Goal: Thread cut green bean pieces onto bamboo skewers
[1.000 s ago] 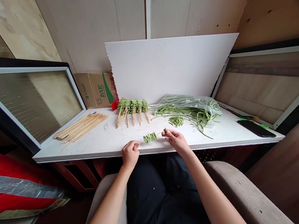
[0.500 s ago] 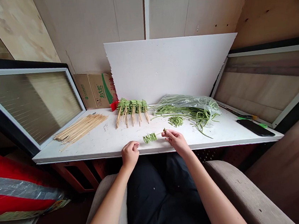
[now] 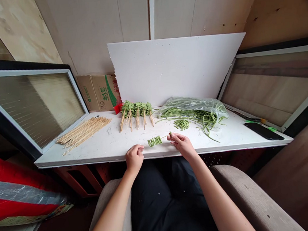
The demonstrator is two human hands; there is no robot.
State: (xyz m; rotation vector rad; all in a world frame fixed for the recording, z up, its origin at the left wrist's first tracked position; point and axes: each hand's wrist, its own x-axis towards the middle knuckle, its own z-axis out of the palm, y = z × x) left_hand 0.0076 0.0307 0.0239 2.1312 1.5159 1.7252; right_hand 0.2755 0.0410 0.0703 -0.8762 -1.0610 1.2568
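Observation:
Between my hands a skewer carries a row of green bean pieces (image 3: 154,141), held level just above the table's front edge. My left hand (image 3: 134,156) is closed around the skewer's left end, most of which its fingers hide. At the skewer's right end, the thumb and fingers of my right hand (image 3: 182,143) pinch a small green bean piece (image 3: 170,133). Beyond that hand lies a small pile of cut bean pieces (image 3: 181,124). Finished-looking bean skewers (image 3: 136,110) are stacked at the back, their bare stick ends pointing towards me.
Loose bamboo skewers (image 3: 85,132) lie on the white table (image 3: 113,145) at left. Long green beans (image 3: 181,112) spill from a clear plastic bag (image 3: 206,104) at right. A black phone (image 3: 264,131) rests near the right edge. A cardboard box (image 3: 98,93) and white board (image 3: 179,68) stand behind.

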